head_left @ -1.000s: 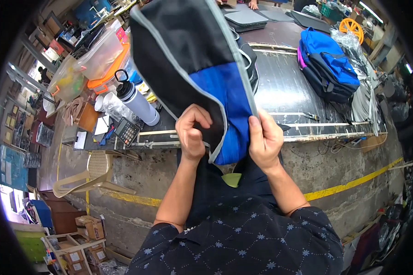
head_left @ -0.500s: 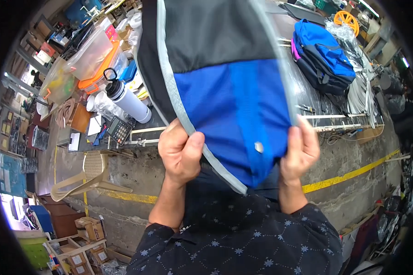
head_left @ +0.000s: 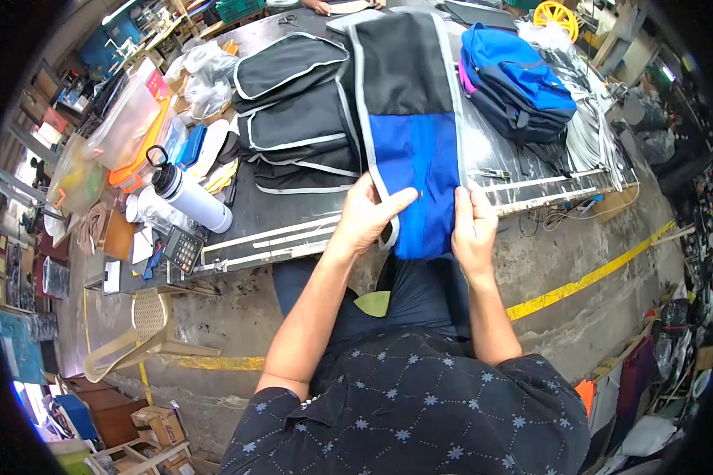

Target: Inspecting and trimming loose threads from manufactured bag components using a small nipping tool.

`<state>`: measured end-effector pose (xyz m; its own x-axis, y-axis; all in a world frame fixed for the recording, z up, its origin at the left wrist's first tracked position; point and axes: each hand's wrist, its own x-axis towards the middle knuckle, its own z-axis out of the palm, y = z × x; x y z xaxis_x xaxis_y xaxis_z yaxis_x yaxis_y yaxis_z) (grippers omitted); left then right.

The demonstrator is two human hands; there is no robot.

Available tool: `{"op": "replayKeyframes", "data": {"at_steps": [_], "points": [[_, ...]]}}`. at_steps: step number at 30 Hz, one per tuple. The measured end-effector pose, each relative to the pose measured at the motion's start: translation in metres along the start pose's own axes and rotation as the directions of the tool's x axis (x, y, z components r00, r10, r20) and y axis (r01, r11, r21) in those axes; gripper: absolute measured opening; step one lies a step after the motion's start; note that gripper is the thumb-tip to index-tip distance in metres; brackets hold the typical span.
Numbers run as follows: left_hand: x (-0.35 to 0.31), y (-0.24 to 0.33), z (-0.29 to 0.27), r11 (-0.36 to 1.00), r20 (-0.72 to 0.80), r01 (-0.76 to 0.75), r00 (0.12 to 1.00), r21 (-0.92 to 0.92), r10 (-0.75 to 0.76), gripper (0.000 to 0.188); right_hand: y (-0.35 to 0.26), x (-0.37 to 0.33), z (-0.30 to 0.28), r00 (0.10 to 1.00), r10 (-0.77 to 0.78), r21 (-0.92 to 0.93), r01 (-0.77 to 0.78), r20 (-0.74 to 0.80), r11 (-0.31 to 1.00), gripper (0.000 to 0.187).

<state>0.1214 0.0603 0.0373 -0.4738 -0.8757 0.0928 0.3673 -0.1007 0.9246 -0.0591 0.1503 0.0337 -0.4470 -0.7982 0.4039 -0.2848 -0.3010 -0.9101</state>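
Observation:
A long fabric bag panel, black in its far part and blue in its near part, has pale grey binding along its edges. A brighter blue strip runs down the blue part. My left hand grips the left edge, its thumb lying over the blue cloth. On the opposite edge, my right hand pinches the panel between thumb and fingers. The near end hangs past the table edge above my legs, while the far end reaches over the table. Left of it lie several black fabric pieces with the same grey binding.
A blue and black backpack stands to the right, near bundled grey strips. At left are a white bottle, a calculator and plastic bins. A beige chair stands below. Another person's hand shows at the far edge.
The panel has moved down and away from me, from close before the camera to over the table. The black pieces behind it have come into view. Both hands still hold its edges.

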Motion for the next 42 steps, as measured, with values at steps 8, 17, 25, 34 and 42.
{"op": "replayKeyframes", "data": {"at_steps": [8, 17, 25, 34, 42], "points": [[0.0, 0.003, 0.003, 0.901, 0.023, -0.022, 1.0, 0.434, 0.013, 0.047, -0.032, 0.008, -0.011, 0.984, 0.016, -0.317, 0.041, 0.175, 0.948, 0.04], [-0.01, 0.001, -0.003, 0.733, 0.009, 0.047, 0.997, 0.679, -0.072, 0.035, -0.039, -0.002, -0.012, 0.984, -0.116, -0.358, 0.157, 0.133, 0.92, 0.03], [-0.007, 0.001, -0.023, 0.821, -0.049, 0.14, 0.99, 0.553, -0.136, 0.029, -0.035, 0.005, -0.011, 0.983, -0.104, -0.309, 0.147, 0.151, 0.94, 0.027], [-0.023, 0.029, -0.025, 0.871, -0.027, 0.144, 0.988, 0.47, -0.149, 0.026, -0.023, 0.012, -0.022, 0.971, -0.12, -0.247, 0.171, 0.208, 0.954, 0.024], [-0.037, 0.073, -0.076, 0.777, -0.083, 0.063, 0.996, 0.626, -0.013, 0.005, -0.027, 0.03, -0.057, 0.961, -0.249, -0.352, 0.275, 0.118, 0.895, 0.03]]}}
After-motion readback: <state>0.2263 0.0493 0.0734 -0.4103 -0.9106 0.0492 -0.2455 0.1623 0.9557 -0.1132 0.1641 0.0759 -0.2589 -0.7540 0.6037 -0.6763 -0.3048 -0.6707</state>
